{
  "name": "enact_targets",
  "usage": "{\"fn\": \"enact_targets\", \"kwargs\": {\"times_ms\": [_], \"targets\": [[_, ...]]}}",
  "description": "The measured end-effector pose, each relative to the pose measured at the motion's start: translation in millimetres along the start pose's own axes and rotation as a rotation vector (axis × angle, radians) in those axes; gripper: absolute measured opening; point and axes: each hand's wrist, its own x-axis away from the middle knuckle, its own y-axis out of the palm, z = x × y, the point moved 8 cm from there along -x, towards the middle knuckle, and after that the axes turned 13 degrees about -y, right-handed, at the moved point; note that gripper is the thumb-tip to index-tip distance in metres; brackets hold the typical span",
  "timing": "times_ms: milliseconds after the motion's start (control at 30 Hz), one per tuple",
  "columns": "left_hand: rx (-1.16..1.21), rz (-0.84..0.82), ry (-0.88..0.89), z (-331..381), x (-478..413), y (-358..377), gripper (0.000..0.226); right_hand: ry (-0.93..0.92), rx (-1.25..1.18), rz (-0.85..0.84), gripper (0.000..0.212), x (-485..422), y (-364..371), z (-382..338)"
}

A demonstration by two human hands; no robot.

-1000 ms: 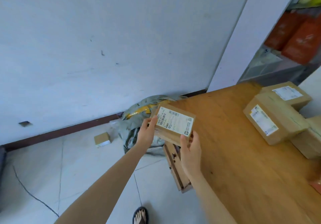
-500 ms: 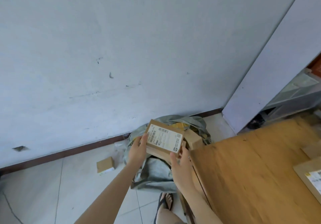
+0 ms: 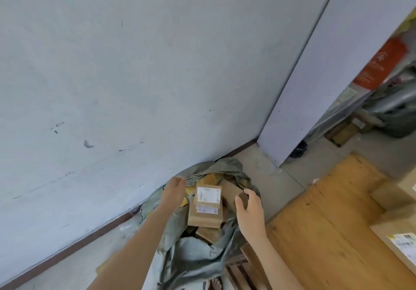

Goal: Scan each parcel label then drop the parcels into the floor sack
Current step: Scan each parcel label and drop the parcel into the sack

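Our left hand (image 3: 174, 191) and right hand (image 3: 248, 204) hang over the open mouth of the grey floor sack (image 3: 195, 251) in the lower middle of the frame. Both hold nothing: the left has its fingers nearly straight, the right has them loosely curled. They flank the small labelled cardboard parcel (image 3: 208, 196) without touching it. We judge they stand apart like this because they have just let go and left the parcel room to fall between them. The parcel lies label up inside the sack, on top of a larger labelled box (image 3: 203, 216) and among other brown boxes. The sack is slumped against the foot of the white wall (image 3: 135, 76), beside the corner of the wooden table (image 3: 326, 222), within easy reach for a drop. Half a second ago we gripped this parcel by its two ends just above the sack; now it is released and resting in there. Our view has also dipped and turned. More parcels (image 3: 400, 242) wait on the table at the lower right edge, so in our judgement the next one still needs scanning.
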Motion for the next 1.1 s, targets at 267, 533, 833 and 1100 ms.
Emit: {"fn": "enact_targets", "kwargs": {"times_ms": [267, 533, 833, 1100], "targets": [[-0.285, -0.216, 0.342, 59, -7, 40, 0.019, 0.176, 0.005, 0.206, 0.031, 60, 1, -4], [-0.575, -0.523, 0.679, 67, 91, 155, 0.017, 0.330, -0.031, 0.487, 0.010, 156, -45, 4], [-0.769, -0.848, 0.911, -9, 282, 304, 0.018, 0.465, -0.024, 0.783, 0.008, 296, -154, 65], [-0.864, -0.928, 0.960, -72, 424, 420, 0.013, 0.521, 0.062, 0.802, 0.020, 422, -271, 146]]}}
